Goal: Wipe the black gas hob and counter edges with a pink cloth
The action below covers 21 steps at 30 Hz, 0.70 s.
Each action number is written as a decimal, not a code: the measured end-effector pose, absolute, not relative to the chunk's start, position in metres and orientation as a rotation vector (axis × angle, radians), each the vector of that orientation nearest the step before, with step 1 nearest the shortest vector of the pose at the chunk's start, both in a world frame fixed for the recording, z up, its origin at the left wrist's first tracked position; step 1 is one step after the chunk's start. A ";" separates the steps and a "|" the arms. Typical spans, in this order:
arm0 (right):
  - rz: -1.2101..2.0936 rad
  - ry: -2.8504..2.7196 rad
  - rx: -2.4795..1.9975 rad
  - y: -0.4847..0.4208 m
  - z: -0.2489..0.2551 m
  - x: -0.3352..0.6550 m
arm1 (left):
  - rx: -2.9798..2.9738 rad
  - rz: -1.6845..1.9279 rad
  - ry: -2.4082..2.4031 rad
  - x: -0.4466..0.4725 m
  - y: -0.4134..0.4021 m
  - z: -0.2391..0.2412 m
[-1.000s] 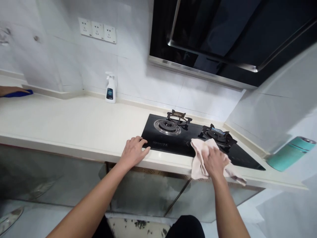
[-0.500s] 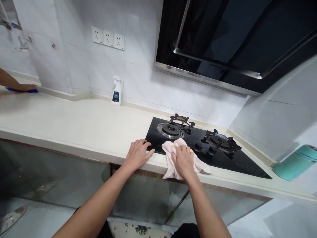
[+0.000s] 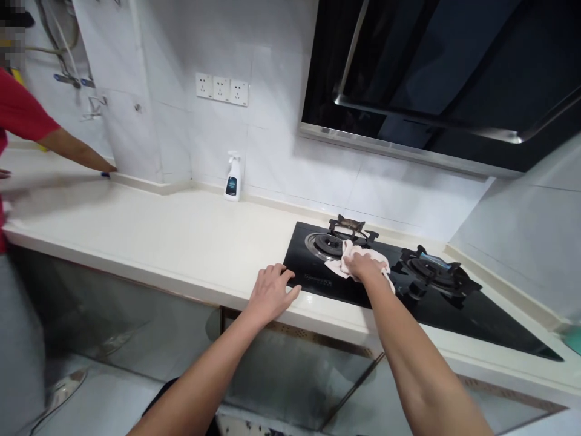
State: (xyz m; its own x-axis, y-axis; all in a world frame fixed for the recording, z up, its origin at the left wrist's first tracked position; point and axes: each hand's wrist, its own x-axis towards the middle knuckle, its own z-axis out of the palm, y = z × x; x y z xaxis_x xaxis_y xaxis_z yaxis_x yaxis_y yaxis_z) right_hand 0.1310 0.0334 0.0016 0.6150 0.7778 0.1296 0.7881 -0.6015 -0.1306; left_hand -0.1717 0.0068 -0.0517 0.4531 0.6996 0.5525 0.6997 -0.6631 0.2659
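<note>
My right hand [image 3: 364, 267] grips a pale pink cloth [image 3: 380, 257] and presses it on the black glass gas hob [image 3: 318, 281], just right of the left burner [image 3: 327, 246]. Part of the cloth is covered by the hand. At the hob's front left corner my left hand [image 3: 272, 292] rests with fingers spread, holding nothing, partly on the counter edge. The left burner has its pan support off. That support [image 3: 351, 229] sits behind it near the wall. A second support stands over the right burner [image 3: 433, 270], where a blue-white item lies.
A white spray bottle [image 3: 233, 177] stands against the wall on the cream counter [image 3: 181, 233]. Above the hob hangs a black range hood [image 3: 422, 72]. On the left, a co-worker in a red shirt [image 3: 27, 109] reaches over the counter. A green object [image 3: 572, 339] shows at the right edge.
My right hand has carried the cloth from the counter's front edge inward onto the hob. My left hand stays by the hob's corner. The view has swung left, bringing more of the co-worker into sight.
</note>
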 end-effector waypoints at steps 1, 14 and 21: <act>-0.053 -1.298 -2.687 0.035 -0.002 0.127 | -2.679 -1.015 -1.290 -0.171 0.007 -0.052; -0.040 -1.758 -2.409 -0.021 -0.014 0.007 | -2.644 -1.129 -1.264 -0.169 0.009 -0.052; 0.040 -1.931 -1.993 -0.051 0.006 0.017 | -2.688 -1.295 -1.275 -0.183 0.026 -0.059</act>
State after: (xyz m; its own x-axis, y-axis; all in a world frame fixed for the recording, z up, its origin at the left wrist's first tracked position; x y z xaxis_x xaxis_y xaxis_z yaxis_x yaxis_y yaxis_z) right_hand 0.0171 -0.0506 0.0061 0.0635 0.9713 0.2291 0.9611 0.0023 -0.2761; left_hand -0.1826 0.0258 -0.0587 0.3743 0.6906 0.6188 0.6081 -0.6866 0.3984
